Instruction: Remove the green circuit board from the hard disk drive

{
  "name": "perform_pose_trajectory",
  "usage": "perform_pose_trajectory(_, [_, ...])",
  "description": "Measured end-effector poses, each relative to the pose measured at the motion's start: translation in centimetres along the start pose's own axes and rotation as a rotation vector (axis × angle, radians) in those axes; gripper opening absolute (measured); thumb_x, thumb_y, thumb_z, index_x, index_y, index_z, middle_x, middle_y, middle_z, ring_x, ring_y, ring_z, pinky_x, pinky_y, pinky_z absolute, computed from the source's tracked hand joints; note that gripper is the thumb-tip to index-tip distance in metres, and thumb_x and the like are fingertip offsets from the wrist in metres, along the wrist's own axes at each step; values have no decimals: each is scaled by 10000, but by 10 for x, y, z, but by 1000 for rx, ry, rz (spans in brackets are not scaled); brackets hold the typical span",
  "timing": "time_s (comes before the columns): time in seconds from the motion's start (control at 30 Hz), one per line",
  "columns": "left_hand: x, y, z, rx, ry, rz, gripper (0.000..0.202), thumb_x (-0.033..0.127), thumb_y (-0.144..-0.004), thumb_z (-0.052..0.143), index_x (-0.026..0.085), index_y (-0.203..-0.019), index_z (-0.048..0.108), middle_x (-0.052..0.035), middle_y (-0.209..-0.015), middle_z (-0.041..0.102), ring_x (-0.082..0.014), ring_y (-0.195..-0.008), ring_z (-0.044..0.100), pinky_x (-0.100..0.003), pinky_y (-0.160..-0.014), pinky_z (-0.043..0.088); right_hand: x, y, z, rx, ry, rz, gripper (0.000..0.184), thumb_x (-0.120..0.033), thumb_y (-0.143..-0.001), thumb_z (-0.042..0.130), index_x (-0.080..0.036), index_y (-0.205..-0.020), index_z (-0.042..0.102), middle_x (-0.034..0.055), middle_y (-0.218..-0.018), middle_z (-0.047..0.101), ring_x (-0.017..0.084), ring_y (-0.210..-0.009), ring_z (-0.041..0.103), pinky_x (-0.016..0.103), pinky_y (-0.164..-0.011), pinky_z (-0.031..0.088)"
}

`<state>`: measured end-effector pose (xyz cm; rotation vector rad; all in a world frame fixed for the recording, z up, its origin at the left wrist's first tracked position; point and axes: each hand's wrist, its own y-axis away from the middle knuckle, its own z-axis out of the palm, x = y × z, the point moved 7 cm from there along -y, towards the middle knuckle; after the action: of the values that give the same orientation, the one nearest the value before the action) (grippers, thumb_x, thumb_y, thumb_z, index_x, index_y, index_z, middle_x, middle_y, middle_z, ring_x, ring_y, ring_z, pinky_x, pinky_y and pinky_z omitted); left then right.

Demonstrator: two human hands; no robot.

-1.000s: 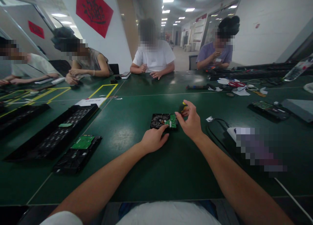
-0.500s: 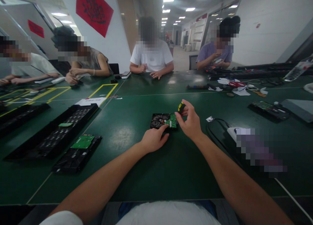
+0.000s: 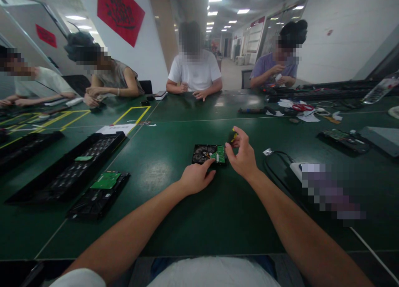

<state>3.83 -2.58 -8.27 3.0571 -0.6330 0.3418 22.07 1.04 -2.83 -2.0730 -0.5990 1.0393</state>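
Observation:
A hard drive lies on the green table in front of me, its green circuit board facing up. My left hand holds the drive down at its near edge, index finger on the board and thumb apart from it. Just right of the drive, my right hand is closed around the yellow-and-black handle of a screwdriver. The handle is partly behind the fingers, and I cannot make out the screwdriver's tip.
Left are another hard drive and a long black tray holding a green board. Right are a cable, a blurred pale device, and one more drive. Several people sit across the table.
The screwdriver handle has turned in my right fingers, showing less yellow. My right hand has shifted very slightly right. My left hand and the drive look unmoved.

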Motion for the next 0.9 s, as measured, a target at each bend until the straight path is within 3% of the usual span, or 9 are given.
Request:
perform_pose_trajectory(0.1, [0, 0, 0, -5, -6, -7, 574, 486, -1055, 452, 267, -1586, 448, -95, -944, 790, -310, -852, 774, -387, -775, 562, 4, 0, 1, -4, -42, 31, 695, -304, -1001, 603, -287, -1612, 273, 139, -1326, 662, 259, -954, 751, 482, -870, 676])
perform_pose_trajectory(0.23, [1, 0, 0, -3, -7, -1, 574, 481, -1057, 448, 255, -1585, 451, -100, -948, 789, -305, -848, 772, -381, -774, 560, 5, 0, 0, 26, -34, 36, 695, -373, -973, 674, -302, -1573, 331, 105, -1234, 690, 247, -883, 741, 474, -821, 684])
perform_pose_trajectory(0.5, [0, 0, 1, -17, -11, -10, 586, 475, -1055, 467, 250, -1595, 431, -99, -963, 788, -290, -864, 773, -364, -788, 559, 3, 0, -1, 15, -12, 23, 667, -332, -1006, 614, -301, -1602, 315, 110, -1281, 684, 242, -931, 740, 462, -865, 670])
perform_pose_trajectory(0.7, [0, 0, 2, -33, -39, -5, 584, 497, -1064, 428, 269, -1601, 411, -89, -984, 793, -301, -895, 777, -384, -801, 569, 3, -1, -2, 26, -1, 20, 660, -401, -974, 681, -310, -1554, 378, 105, -1300, 685, 232, -852, 734, 459, -821, 677])
perform_pose_trajectory(0.9, [1, 1, 1, -50, -42, -5, 591, 493, -1066, 422, 261, -1609, 399, -92, -1007, 793, -299, -914, 777, -383, -818, 571, 1, -1, -2, 3, -7, 21, 682, -306, -993, 612, -311, -1604, 309, 131, -1378, 647, 245, -905, 746, 467, -847, 676])
